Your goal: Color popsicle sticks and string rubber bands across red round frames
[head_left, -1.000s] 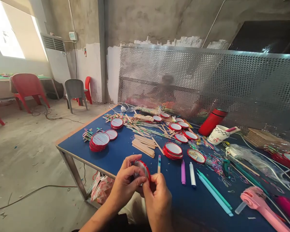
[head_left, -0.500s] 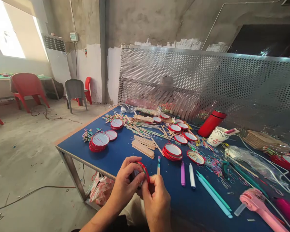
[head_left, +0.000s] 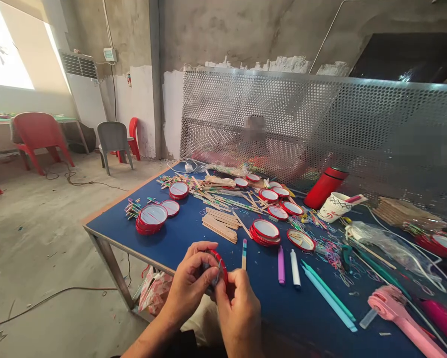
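Note:
Between my two hands, near the table's front edge, a small red-rimmed disc (head_left: 222,264) is held on edge; it looks like a little drum. My left hand (head_left: 189,281) wraps its fingers and thumb round the left side and covers most of the face. From the right, my right hand (head_left: 240,306) pinches the lower rim between thumb and bent fingers. Whatever the fingertips touch inside the rim is hidden. Just beyond my right hand lies a wooden stick (head_left: 244,254) with a blue and purple end. Similar discs with pale faces are stacked nearby (head_left: 265,229).
Plain wooden sticks (head_left: 219,223) lie mid-table, with more stacked discs (head_left: 153,215) to the left. Markers (head_left: 329,293), tangled elastic bands (head_left: 333,256) and a pink tool (head_left: 402,318) are on the right. A red flask (head_left: 324,188) and paper cup (head_left: 334,206) stand before a perforated metal panel (head_left: 283,114).
The disc has turned slightly in my fingers, and my right thumb has shifted a little left along it. The whole view has moved slightly.

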`<state>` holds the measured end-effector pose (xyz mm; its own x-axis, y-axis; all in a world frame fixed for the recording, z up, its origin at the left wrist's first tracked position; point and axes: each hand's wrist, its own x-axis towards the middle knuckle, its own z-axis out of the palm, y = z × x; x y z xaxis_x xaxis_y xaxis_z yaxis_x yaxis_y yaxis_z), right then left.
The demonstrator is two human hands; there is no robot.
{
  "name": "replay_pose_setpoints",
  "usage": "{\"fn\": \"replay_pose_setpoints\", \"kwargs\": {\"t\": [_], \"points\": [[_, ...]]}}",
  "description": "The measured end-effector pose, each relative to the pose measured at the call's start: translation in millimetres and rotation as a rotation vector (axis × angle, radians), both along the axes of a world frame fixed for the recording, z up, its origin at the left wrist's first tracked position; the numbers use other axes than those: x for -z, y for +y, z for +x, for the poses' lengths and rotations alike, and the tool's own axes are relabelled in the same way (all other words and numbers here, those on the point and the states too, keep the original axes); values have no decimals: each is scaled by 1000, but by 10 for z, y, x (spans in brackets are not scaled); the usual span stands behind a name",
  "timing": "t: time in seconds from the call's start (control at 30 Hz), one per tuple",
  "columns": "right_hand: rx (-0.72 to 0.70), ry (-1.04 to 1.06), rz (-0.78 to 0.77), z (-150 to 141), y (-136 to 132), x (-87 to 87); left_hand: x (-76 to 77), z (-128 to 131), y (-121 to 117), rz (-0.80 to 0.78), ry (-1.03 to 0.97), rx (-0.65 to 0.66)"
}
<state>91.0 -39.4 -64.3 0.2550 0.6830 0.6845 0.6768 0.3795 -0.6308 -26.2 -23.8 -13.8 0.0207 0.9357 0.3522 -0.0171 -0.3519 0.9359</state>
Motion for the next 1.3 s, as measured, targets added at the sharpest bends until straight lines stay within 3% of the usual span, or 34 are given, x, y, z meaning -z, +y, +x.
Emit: {"fn": "replay_pose_setpoints", "kwargs": {"t": [0.2,0.3,0.43,0.53,0.6,0.87,1.03,1.13,1.3], "points": [[-6,20,3,27,-8,-18,-2,-8,6,13,26,9],[-88,102,-72,71,-20,-69,22,0,20,16,54,2],[-325,507,-328,138,-59,-264,131,1,77,17,-89,13],[-297,858,-370,247,-78,-463,204,-23,139,44,-239,60],[-272,927,-380,394,-76,-572,208,-38,172,51,-157,64],[-243,591,-572,1160,177,-736,123,63,249,336,705,78],[-237,522,-597,1338,599,-930,-91,95,339,40,992,-31],[-284,490,-633,1259,883,-1002,-215,81,433,-65,1009,8],[-401,384,-736,868,1175,-979,-182,-127,467,-213,561,277]]}}
